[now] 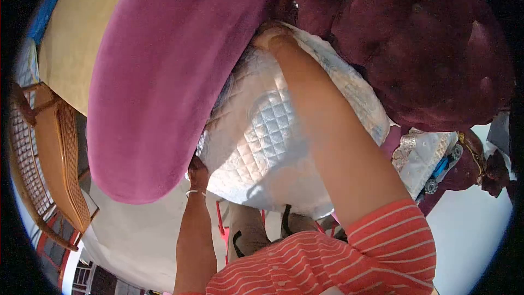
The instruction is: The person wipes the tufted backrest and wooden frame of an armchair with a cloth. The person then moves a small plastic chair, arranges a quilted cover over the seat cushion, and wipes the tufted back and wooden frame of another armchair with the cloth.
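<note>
A quilted white cover [273, 125] with a diamond pattern lies over the seat of a sofa, between the smooth purple armrest [158, 76] and the dark maroon tufted backrest [415, 49]. My right hand [271, 36] is at the far end of the cover, by the corner where armrest and backrest meet; its fingers are mostly hidden. Down at the near end of the armrest, my left hand [198, 171] is at the cover's left edge, with a white bracelet at the wrist. Its fingers are in shadow and hard to make out.
A wooden chair with woven panels [60, 158] stands at the left. To the right, a white lace-edged cloth [423, 153] and a blue toy vehicle [441, 168] lie on the sofa. Red metal legs [225, 233] show below the cover.
</note>
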`<state>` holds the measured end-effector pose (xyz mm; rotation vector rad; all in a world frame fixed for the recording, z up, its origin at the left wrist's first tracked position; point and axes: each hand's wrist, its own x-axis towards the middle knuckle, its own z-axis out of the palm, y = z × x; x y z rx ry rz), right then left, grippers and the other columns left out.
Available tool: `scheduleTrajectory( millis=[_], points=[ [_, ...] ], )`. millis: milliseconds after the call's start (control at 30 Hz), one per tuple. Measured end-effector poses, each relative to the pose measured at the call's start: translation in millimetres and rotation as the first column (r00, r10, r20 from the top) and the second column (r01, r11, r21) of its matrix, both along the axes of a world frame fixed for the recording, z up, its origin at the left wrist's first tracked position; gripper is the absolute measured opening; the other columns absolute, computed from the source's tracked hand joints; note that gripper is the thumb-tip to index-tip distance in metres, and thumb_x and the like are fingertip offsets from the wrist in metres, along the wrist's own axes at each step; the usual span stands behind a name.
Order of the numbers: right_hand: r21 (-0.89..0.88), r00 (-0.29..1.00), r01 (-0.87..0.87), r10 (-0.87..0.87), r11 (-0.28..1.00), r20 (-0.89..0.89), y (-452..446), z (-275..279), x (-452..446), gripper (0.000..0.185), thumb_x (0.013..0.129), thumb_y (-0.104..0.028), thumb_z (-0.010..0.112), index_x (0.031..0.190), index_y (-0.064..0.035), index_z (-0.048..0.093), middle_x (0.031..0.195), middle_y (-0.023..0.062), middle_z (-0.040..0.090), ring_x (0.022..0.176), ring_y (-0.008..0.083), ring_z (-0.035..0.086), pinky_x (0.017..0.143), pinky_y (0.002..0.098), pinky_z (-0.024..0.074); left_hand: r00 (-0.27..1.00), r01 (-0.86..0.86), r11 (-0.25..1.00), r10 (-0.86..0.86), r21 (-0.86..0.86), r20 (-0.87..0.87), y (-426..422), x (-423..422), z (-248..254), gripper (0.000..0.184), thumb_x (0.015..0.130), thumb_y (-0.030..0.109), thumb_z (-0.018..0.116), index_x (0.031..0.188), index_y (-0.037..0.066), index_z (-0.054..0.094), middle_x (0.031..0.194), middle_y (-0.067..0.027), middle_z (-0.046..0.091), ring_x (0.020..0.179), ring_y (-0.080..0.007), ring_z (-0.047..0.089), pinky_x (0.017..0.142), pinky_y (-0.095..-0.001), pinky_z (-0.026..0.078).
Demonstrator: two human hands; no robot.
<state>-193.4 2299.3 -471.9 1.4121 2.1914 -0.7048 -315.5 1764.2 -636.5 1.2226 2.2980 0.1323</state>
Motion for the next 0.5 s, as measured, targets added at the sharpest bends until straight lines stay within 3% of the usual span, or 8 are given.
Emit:
scheduleTrajectory(
  millis=[100,133,200,233,300,400,500],
  points=[
    [-0.051,0.997,-0.046,0.042,0.998,-0.070,14,-30,0,0.057,0.087,-0.045,0.050,0.134,-0.0141,0.054,0.141,0.0135,0.049,0.131,0.0309,0.046,0.107,0.0419,0.0378,1.000,-0.030,0.999,0.030,-0.028,0.000,-12,-12,-23,0.040,0.097,0.013,0.037,0.129,-0.009,0.048,0.132,-0.0299,0.050,0.124,-0.0439,0.045,0.108,-0.0441,0.033],
    [-0.089,0.995,-0.062,0.055,0.994,-0.082,15,-35,10,0.057,0.087,-0.044,0.052,0.134,-0.0135,0.054,0.141,0.0140,0.049,0.131,0.0311,0.045,0.108,0.0419,0.0374,0.964,-0.213,0.975,0.199,0.063,0.176,-6,-8,-12,0.042,0.098,0.018,0.036,0.129,-0.008,0.049,0.134,-0.0296,0.048,0.126,-0.0440,0.043,0.108,-0.0440,0.032],
    [0.134,0.948,-0.095,0.131,0.986,-0.290,0,-35,47,0.053,0.086,-0.036,0.056,0.132,-0.0104,0.054,0.140,0.0153,0.049,0.131,0.0331,0.043,0.108,0.0429,0.0363,0.816,-0.502,0.858,0.429,0.108,0.386,13,-1,3,0.045,0.100,0.025,0.035,0.129,-0.006,0.050,0.136,-0.0292,0.047,0.128,-0.0436,0.041,0.108,-0.0439,0.032],
    [0.250,0.906,-0.098,0.191,0.963,-0.378,-14,-26,66,0.051,0.085,-0.032,0.058,0.131,-0.0088,0.055,0.139,0.0159,0.049,0.131,0.0341,0.042,0.109,0.0434,0.0358,0.751,-0.602,0.793,0.520,0.096,0.407,16,1,7,0.046,0.100,0.026,0.036,0.129,-0.006,0.050,0.135,-0.0292,0.048,0.128,-0.0430,0.041,0.108,-0.0439,0.032],
    [0.469,0.737,0.100,0.252,0.878,-0.627,-57,10,124,0.046,0.083,-0.018,0.059,0.128,-0.0046,0.054,0.135,0.0180,0.049,0.129,0.0370,0.042,0.110,0.0450,0.0339,0.800,-0.569,0.805,0.494,0.168,0.339,9,2,11,0.050,0.100,0.029,0.037,0.131,-0.008,0.048,0.134,-0.0300,0.048,0.127,-0.0408,0.044,0.108,-0.0430,0.032],
    [0.536,0.825,0.201,0.153,0.820,-0.544,-90,6,205,0.051,0.082,-0.015,0.059,0.131,-0.0035,0.051,0.136,0.0181,0.049,0.128,0.0378,0.042,0.110,0.0463,0.0316,0.733,-0.661,0.709,0.540,0.246,0.413,29,26,85,0.054,0.100,0.032,0.037,0.131,-0.011,0.047,0.137,-0.0321,0.043,0.128,-0.0421,0.041,0.110,-0.0429,0.030],
    [0.541,0.888,0.245,0.037,0.805,-0.457,-100,-6,253,0.054,0.083,-0.017,0.059,0.134,-0.0043,0.049,0.137,0.0187,0.049,0.128,0.0378,0.042,0.111,0.0465,0.0301,0.925,-0.381,0.800,0.325,0.464,0.198,100,90,199,0.050,0.096,0.020,0.045,0.136,-0.011,0.041,0.142,-0.0309,0.035,0.136,-0.0441,0.026,0.111,-0.0485,0.027]
  ],
)
